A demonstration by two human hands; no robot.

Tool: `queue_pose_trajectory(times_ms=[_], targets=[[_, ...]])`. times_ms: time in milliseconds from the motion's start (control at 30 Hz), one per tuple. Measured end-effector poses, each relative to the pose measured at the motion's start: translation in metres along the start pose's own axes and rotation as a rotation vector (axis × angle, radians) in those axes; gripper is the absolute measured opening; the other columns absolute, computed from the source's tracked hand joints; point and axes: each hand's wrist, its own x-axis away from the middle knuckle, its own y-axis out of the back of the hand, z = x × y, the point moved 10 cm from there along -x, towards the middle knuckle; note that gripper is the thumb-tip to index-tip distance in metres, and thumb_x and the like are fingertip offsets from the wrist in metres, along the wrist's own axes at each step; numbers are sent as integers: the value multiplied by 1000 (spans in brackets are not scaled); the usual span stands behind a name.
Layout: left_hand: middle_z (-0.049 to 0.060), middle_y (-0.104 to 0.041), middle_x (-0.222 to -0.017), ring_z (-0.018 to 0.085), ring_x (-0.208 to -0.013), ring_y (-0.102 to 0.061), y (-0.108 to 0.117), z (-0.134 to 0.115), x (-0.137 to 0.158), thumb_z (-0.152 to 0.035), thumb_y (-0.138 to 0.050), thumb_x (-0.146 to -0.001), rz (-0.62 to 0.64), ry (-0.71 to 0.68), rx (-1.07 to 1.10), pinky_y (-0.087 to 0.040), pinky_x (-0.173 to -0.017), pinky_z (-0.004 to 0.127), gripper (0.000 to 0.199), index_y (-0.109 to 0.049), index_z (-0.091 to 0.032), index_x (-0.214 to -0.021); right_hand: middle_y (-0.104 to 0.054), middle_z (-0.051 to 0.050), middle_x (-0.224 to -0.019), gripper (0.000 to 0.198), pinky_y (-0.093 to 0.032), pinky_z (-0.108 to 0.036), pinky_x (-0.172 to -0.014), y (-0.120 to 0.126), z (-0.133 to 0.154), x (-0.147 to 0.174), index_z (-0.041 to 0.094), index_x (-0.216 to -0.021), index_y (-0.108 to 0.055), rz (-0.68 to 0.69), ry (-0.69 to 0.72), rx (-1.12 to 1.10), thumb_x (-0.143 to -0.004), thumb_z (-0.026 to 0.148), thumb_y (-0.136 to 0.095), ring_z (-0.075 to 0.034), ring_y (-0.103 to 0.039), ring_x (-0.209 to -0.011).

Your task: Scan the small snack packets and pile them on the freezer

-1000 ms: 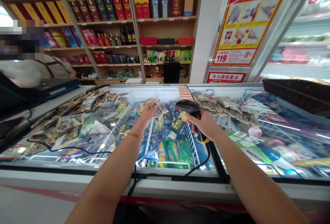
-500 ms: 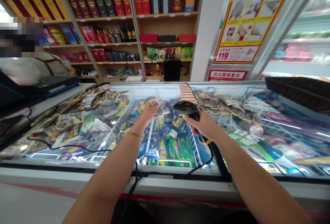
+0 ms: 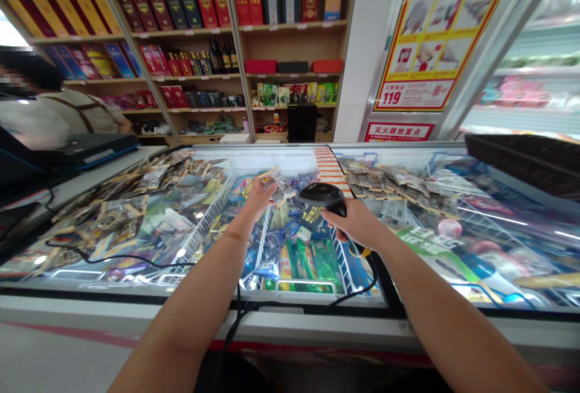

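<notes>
My left hand (image 3: 261, 195) pinches a small clear packet (image 3: 281, 188) by its left side, above the glass top of a chest freezer (image 3: 290, 310). My right hand (image 3: 357, 222) is wrapped round the grip of a black barcode scanner (image 3: 322, 195), whose head points left toward the packet. A small gap lies between the scanner and the packet. From the scanner a black cable (image 3: 372, 272) hangs down to the freezer's front edge. Under the glass, green packages (image 3: 312, 258) lie in a white wire basket.
Similar packets (image 3: 120, 212) are spread on the glass at the left, and another pile (image 3: 399, 185) lies at the right. A black tray (image 3: 521, 160) rests at the far right. Someone in a light top (image 3: 75, 112) is at the left, near shelves of boxes (image 3: 181, 6).
The scanner has shifted slightly left, closer to the packet, its head turned a little more toward it. My left hand stays nearly in place. The person at the left has lowered their head.
</notes>
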Motion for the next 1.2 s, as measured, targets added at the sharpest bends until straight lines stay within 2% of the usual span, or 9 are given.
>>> queue_pose_trajectory(times_ms=[233, 400, 533, 667, 767, 833, 1000, 1100, 1200], targets=[[5, -68, -101, 17, -72, -67, 4, 3, -3, -41, -81, -68, -107, 15, -10, -57, -57, 30, 54, -49, -22, -107, -57, 1, -43, 25, -46, -22, -44, 0, -3, -2, 20, -71, -51, 19, -1, 38, -92, 27, -62, -14, -58, -39], [4, -68, -100, 17, -73, -68, 5, 3, -1, -37, -79, -70, -101, 23, -19, -58, -60, 32, 49, -48, -22, -106, -57, 2, -43, 23, -44, -21, -43, 2, -4, -3, 20, -73, -52, -3, -8, 40, -92, 28, -63, -13, -58, -38], [4, -68, -100, 20, -81, -70, 6, 4, 4, -34, -82, -68, -108, 83, -1, -61, -69, 38, 51, -48, -22, -104, -61, 2, -50, 20, -45, -21, -41, 9, -10, -9, 19, -75, -54, -20, -8, -104, -90, 27, -65, -12, -56, -36], [2, -67, -95, 18, -78, -70, -3, 6, 5, -24, -78, -69, -150, 174, 59, -61, -75, 45, 44, -47, -23, -100, -66, -1, -60, 22, -44, -21, -37, 37, -29, -13, 18, -74, -56, -79, -63, -315, -88, 29, -68, -11, -57, -37], [1, -66, -92, 17, -76, -69, -34, 1, -1, -19, -78, -68, -93, 184, 58, -61, -76, 43, 45, -49, -23, -102, -66, -1, -59, 22, -45, -22, -37, 77, -52, -8, 17, -76, -57, -179, -95, -399, -86, 32, -70, -11, -57, -38], [1, -66, -89, 17, -77, -69, -64, -1, -6, -17, -78, -68, -54, 196, 11, -61, -74, 40, 44, -53, -23, -103, -65, -2, -58, 23, -46, -22, -36, 110, -72, 0, 16, -76, -58, -277, -138, -415, -85, 32, -72, -12, -56, -37], [5, -69, -92, 17, -81, -69, -169, -7, -17, -15, -77, -69, 147, 241, -11, -60, -76, 37, 29, -60, -18, -93, -65, -3, -55, 22, -45, -23, -35, 184, -116, 30, 15, -74, -59, -468, -243, -423, -83, 28, -74, -12, -55, -36], [4, -69, -85, 18, -79, -68, -228, -6, -26, -14, -79, -68, 221, 247, -39, -60, -77, 38, 26, -62, -17, -87, -64, -3, -55, 21, -43, -23, -34, 211, -131, 43, 16, -75, -59, -521, -259, -462, -82, 29, -74, -12, -54, -35], [2, -65, -72, 18, -71, -66, -272, -6, -40, -17, -84, -64, 251, 182, -43, -61, -73, 39, 29, -63, -18, -84, -64, -2, -57, 22, -43, -23, -35, 225, -138, 50, 16, -76, -59, -545, -235, -520, -79, 30, -75, -12, -54, -36]])
